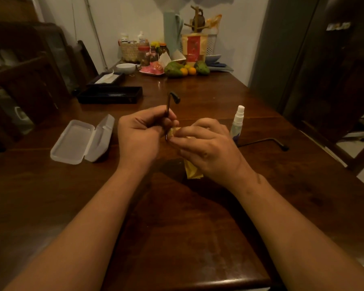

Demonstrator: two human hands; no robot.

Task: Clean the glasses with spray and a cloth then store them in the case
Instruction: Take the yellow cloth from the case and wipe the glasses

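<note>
While the dark wooden bench (pixel 177 217) fills most of the view, the work sits in a small knot at its middle. To the left lies the clear plastic case (pixel 76 141), lid thrown open, hollow side up, nothing in it. Both hands meet just to its right. The left hand (pixel 141 135) is curled round the glasses (pixel 169 103), pinching the frame so that one temple stands upright above the knuckles, while the other temple runs out to the right, low over the wood. The right hand (pixel 208 150) grips the yellow cloth (pixel 192 171), bunched at the fingertips against what seems to be a lens, its loose end hanging below the palm. The lens itself is hidden by the fingers. Just behind the right hand stands the spray bottle (pixel 237 122), upright, white nozzle up, touched by nobody.

I judge this to be the wiping step, with the spraying apparently done. The next move would call for turning the frame to reach the other lens, then folding both temples in before the glasses go into the case, which needs one hand freed of the cloth.
</note>
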